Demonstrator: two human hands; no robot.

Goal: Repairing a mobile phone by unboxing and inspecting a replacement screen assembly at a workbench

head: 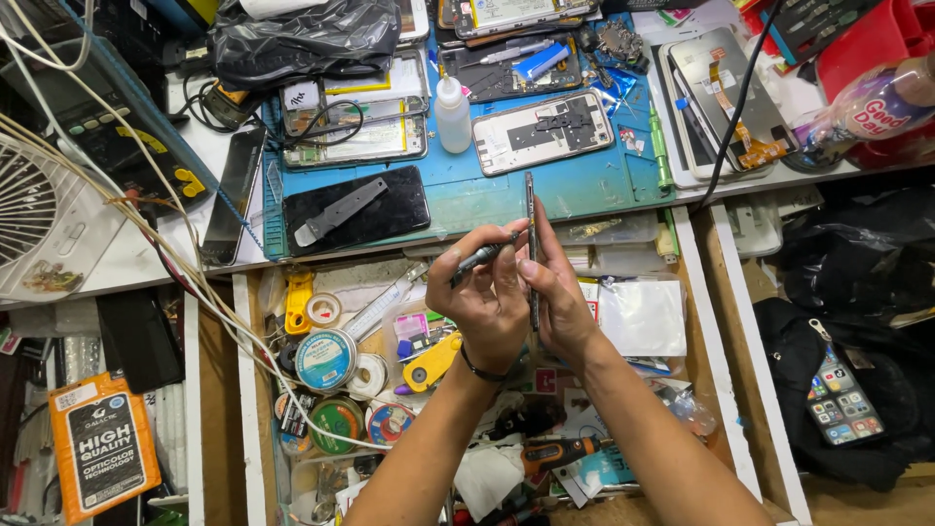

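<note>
My right hand (563, 297) holds a thin phone (531, 209) upright on its edge, seen edge-on, above an open drawer. My left hand (490, 297) grips a slim dark tool (479, 259) like a pen, its tip touching the phone's edge. Both hands are pressed close together just in front of the blue work mat (584, 185).
On the mat lie a black phone with a metal blade (355, 209), an opened phone back (542, 131), a small white bottle (452, 115) and several phone frames. The drawer (248, 390) holds tape rolls, solder reels and tools. A white fan (34, 224) and cables sit at left, bags at right.
</note>
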